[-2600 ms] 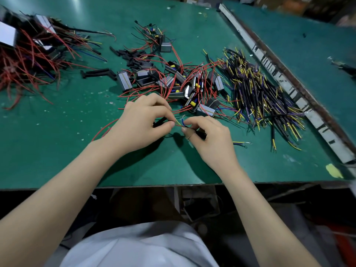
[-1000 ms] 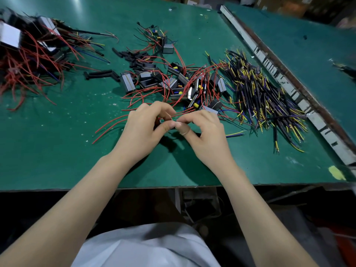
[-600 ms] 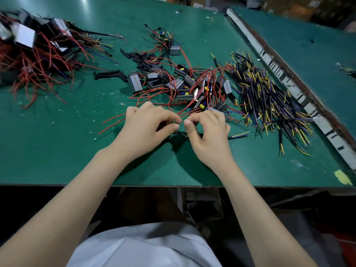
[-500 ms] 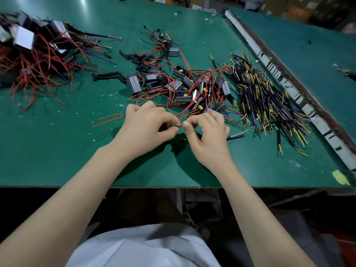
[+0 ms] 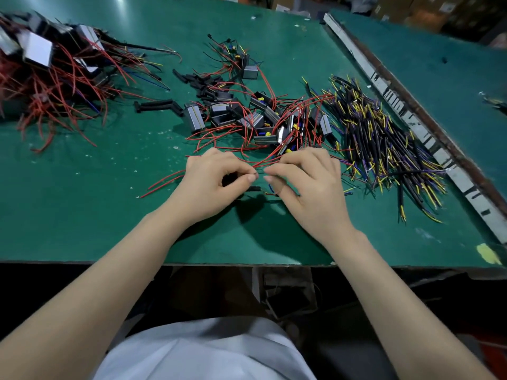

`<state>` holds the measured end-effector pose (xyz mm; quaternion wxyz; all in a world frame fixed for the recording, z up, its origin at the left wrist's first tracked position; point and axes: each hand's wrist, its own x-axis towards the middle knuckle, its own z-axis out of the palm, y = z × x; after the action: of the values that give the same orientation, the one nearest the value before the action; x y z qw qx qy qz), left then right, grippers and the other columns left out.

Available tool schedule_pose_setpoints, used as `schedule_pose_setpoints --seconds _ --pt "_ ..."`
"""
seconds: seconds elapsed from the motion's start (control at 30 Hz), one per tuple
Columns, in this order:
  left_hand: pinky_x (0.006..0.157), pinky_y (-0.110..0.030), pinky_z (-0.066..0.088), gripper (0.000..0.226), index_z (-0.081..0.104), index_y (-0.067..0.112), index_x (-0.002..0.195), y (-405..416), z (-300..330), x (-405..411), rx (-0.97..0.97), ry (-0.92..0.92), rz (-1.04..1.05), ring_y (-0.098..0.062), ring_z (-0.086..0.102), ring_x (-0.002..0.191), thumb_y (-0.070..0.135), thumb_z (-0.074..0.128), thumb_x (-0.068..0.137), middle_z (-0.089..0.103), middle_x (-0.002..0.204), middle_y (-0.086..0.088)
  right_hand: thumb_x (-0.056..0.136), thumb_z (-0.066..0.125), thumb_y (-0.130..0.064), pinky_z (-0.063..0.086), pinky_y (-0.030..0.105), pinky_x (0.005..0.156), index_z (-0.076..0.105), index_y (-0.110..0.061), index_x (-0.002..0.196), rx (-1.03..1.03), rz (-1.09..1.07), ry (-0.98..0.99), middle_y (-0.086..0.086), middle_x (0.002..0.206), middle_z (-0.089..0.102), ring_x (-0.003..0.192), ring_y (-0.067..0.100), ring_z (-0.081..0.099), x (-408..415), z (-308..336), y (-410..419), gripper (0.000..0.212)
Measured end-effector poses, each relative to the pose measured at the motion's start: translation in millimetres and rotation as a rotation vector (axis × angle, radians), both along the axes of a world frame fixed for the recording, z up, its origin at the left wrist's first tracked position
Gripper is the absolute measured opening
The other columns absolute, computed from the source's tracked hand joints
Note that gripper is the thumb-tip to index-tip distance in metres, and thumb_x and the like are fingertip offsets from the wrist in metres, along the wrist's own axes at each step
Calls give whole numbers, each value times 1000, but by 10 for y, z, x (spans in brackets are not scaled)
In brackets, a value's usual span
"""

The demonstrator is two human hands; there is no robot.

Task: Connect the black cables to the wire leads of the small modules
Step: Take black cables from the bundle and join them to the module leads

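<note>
A green-topped workbench (image 5: 82, 220) — glare at its far edge — meets a second bench (image 5: 444, 78) along a worn strip (image 5: 406, 111).

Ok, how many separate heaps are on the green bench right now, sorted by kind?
Black cable heap, on the right: 1
Module heaps with red leads: 3 (the middle one, the far left one, and a small clump at the back)
Scatter of loose black sleeves: 1
Total: 5
</note>
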<state>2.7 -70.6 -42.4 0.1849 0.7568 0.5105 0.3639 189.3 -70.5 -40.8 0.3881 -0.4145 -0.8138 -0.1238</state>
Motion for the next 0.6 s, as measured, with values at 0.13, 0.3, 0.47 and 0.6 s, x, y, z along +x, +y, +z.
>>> schedule_pose_setpoints --seconds 0.13,0.3,0.47,0.6 --pt "92 -52 36 26 73 22 88 -1 -24 -1 9 -5 -21 -20 51 94 37 52 82 66 83 5 91 65 -29 36 35 74 75 -20 91 68 32 -172 -4 92 68 94 22 58 -35 54 76 13" --pt "92 -47 33 24 71 26 86 10 -53 -2 9 -11 4 -18 51 94 39 52 81 64 83 11 92 59 -22 33 37 77 69 -15 88 -62 12 -294 -3 91 66 98 27 59 -83 114 102 13" --pt "81 -35 25 27 70 31 88 23 -88 23 39 63 41 -17 49 95 44 49 81 61 83 13 93 54 -28 21 33 85 63 -19 94 -362 -95 -265 -11 97 57 115 21 41 -106 135 84 13" --pt "78 -32 21 28 70 31 90 29 -106 26 46 80 65 -17 48 96 45 47 81 62 85 12 96 51 -31 17 32 84 62 -21 97 -396 -154 -214 -16 94 47 117 19 36 -158 100 60 16"
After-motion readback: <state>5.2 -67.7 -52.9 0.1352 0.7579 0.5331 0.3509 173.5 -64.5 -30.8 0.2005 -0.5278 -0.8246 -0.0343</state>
